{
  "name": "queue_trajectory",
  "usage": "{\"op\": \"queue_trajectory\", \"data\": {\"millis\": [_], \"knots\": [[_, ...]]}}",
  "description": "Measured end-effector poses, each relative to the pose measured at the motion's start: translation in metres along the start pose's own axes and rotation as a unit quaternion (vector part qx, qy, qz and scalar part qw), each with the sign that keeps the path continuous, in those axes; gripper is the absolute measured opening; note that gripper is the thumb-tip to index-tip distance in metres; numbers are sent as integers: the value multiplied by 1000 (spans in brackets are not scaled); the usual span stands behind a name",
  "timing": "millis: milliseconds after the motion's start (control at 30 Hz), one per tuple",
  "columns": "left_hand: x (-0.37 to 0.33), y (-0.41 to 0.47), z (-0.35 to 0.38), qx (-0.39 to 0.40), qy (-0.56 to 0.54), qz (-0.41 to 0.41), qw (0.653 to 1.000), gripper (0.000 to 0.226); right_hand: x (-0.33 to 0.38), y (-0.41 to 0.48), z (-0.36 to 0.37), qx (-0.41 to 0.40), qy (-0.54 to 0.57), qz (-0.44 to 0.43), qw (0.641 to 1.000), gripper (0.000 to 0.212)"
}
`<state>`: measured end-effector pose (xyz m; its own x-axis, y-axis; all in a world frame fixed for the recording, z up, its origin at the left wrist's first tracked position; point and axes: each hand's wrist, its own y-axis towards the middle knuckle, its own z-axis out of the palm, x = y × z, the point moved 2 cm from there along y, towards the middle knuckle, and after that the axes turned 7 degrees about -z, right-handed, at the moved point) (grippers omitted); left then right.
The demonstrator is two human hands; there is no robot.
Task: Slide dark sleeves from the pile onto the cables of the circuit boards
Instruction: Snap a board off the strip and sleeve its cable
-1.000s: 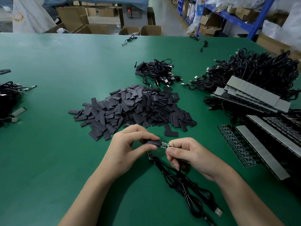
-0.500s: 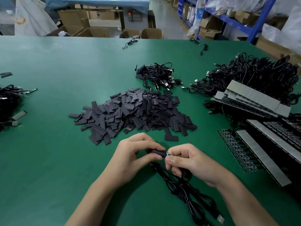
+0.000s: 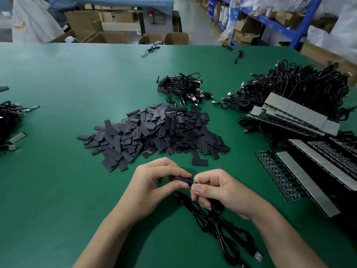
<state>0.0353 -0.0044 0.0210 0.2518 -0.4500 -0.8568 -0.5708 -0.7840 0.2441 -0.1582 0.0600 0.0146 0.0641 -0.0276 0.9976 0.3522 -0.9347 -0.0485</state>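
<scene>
A big pile of flat dark sleeves [image 3: 154, 132] lies on the green table [image 3: 58, 190] just beyond my hands. My left hand [image 3: 152, 184] pinches one dark sleeve [image 3: 181, 179] between thumb and fingers. My right hand [image 3: 218, 190] pinches the small circuit board's tip [image 3: 194, 181], which is nearly all hidden inside the sleeve. The board's black cable [image 3: 216, 223] coils toward me and ends in a USB plug [image 3: 257, 255].
Stacked circuit board strips with grey tape [image 3: 309, 171] and a heap of black cables [image 3: 301, 89] fill the right side. A smaller cable bundle [image 3: 183, 89] lies behind the sleeve pile. More cables [image 3: 7, 120] sit at the left edge. Cardboard boxes and shelving stand beyond the table.
The sleeve has slid further over the small board, so that only its tip shows now. Both hands moved closer together.
</scene>
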Motion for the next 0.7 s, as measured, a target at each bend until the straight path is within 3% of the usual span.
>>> {"op": "queue_trajectory", "data": {"millis": [233,433,700], "knots": [[2,1,-2,-48,-2,-11,999,22,0,3,-1,-62,2,-17,998,18],[4,0,1,-134,-33,-43,990,44,0,3,1,-85,16,-35,996,22],[3,-1,3,-197,5,-31,980,32,-3,7,6,-124,18,-49,991,23]]}}
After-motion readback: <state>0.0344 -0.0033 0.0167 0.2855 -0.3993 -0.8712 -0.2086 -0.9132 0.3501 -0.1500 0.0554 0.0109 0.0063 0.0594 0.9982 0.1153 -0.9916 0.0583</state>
